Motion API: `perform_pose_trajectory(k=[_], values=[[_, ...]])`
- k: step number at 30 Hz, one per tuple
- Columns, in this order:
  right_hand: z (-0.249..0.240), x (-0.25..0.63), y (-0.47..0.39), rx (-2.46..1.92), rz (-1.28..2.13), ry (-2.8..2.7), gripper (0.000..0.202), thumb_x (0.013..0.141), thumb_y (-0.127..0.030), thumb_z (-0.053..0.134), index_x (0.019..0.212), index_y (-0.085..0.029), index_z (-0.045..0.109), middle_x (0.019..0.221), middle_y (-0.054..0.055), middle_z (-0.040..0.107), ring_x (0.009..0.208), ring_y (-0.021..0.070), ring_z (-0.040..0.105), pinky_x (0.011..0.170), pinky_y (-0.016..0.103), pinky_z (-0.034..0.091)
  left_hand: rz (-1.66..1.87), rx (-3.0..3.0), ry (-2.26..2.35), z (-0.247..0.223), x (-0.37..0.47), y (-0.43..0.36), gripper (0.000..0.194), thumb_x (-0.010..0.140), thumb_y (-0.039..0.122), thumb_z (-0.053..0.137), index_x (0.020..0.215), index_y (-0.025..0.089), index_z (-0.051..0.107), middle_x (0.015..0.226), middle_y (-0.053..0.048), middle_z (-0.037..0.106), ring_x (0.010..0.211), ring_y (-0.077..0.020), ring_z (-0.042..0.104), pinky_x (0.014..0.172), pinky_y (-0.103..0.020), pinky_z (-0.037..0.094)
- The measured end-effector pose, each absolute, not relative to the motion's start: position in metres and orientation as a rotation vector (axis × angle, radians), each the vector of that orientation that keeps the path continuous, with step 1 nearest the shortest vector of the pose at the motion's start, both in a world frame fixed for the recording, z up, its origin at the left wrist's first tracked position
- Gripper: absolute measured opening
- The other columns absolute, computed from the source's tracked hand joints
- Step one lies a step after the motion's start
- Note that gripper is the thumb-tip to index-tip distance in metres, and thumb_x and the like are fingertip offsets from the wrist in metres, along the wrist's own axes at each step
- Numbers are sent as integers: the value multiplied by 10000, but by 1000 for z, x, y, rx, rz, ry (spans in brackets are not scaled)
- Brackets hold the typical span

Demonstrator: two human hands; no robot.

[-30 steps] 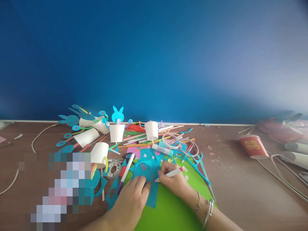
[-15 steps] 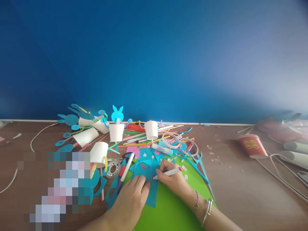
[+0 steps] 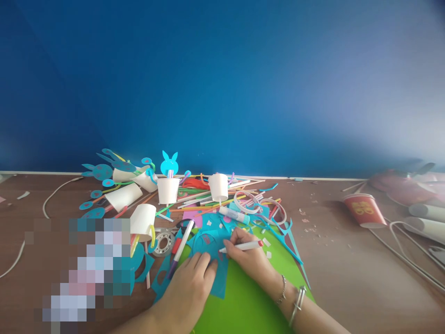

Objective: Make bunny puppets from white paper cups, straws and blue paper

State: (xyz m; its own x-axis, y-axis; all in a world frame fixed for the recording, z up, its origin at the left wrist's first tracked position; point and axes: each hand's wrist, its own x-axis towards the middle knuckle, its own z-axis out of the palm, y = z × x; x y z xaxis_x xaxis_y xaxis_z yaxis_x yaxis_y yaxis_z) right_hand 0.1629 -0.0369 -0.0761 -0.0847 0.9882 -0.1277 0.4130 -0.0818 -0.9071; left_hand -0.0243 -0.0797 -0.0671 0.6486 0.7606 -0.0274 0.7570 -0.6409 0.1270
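Note:
In the head view, my right hand [image 3: 248,256] pinches a white felt-tip marker [image 3: 249,245] with a red end, its tip over a sheet of blue paper [image 3: 219,280]. The paper carries a round outline and small red marks. My left hand [image 3: 189,284] lies flat on the paper's lower left part, fingers stretched out and holding nothing. A bright green sheet [image 3: 250,304] lies under the blue paper. Touching distance from my left hand is another marker, white with a purple end [image 3: 181,248]. A glue stick [image 3: 234,215] rests just beyond the paper.
White paper cups [image 3: 218,188] with straws stand or lie behind, one bearing a blue rabbit head [image 3: 169,166]. Rolls of tape [image 3: 164,243], loose straws and blue scraps crowd the middle. A red paper cup [image 3: 364,211] and cables are at right. A blurred patch covers the lower left.
The marker's tip has shifted slightly up and left in my right hand. My left hand stays on the paper, and the surrounding things look unmoved.

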Motion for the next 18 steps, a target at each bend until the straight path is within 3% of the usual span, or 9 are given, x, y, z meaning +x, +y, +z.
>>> perform_pose_trajectory(k=[18], values=[[-72,161,-36,-1608,1065,-1526,249,791,-354,564,615,-227,444,550,-22,555,538,134,461,518,250,356,6,2724,1261,-68,-24,-78,513,756,-72,450,1196,173,544,1007,-70,582,888,-227,582,768,-363,538]])
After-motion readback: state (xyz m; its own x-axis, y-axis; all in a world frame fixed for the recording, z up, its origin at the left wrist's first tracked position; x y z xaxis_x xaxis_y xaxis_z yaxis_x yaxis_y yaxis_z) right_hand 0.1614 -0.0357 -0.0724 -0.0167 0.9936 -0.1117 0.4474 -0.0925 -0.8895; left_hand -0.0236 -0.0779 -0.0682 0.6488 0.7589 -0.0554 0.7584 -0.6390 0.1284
